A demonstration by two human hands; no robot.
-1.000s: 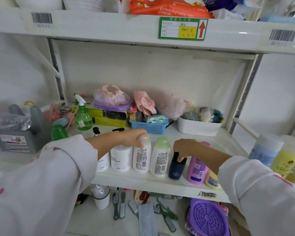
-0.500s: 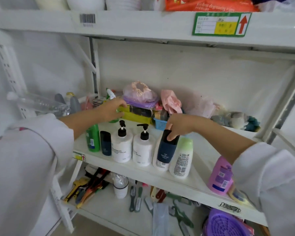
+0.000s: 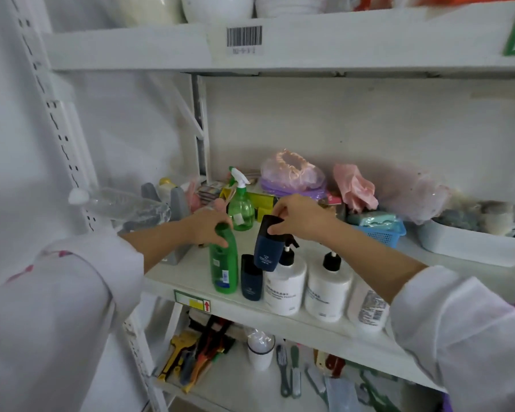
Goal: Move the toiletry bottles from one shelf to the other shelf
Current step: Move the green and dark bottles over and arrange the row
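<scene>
Left hand closed round top of green bottle, standing upright at shelf front edge. Right hand pinching cap of navy bottle, lifted and tilted above second navy bottle. Two white pump bottles just right, upright.

Stockroom or shop storage bay. White metal shelving with slotted upright at 9 o'clock; barcode label on shelf edge at 12 o'clock; mixed household goods, brushes at 6 o'clock.
</scene>
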